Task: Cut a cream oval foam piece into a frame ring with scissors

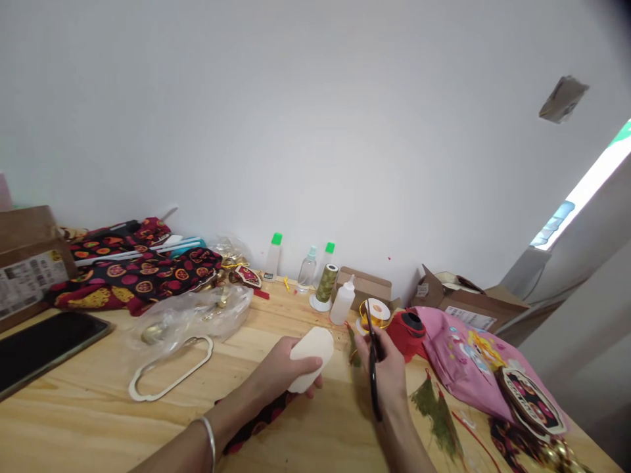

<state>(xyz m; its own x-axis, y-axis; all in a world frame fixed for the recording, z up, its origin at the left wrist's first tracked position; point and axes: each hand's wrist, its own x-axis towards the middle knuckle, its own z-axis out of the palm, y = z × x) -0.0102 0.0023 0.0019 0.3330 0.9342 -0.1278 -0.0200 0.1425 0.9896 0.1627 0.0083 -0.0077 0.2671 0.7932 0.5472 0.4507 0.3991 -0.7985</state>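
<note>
My left hand [280, 374] grips a cream, oval, padded piece [312, 358] just above the wooden table [98, 407]; a strip of dark patterned cloth [261, 420] lies under the wrist. My right hand [387, 371] holds black scissors [373, 368], blades pointing away toward a yellow ribbon spool [377, 311]. A small green tassel [353, 345] lies between the two hands.
A white squeeze bottle [342, 301], an olive thread cone [325, 284], green-capped bottles [273, 256] and a cardboard box [367, 287] line the wall. Red spool [408, 328] and pink cloth [463, 361] lie right. Left: plastic bag [192, 315], white frame [170, 368], patterned fabric [138, 272], dark tablet [44, 345].
</note>
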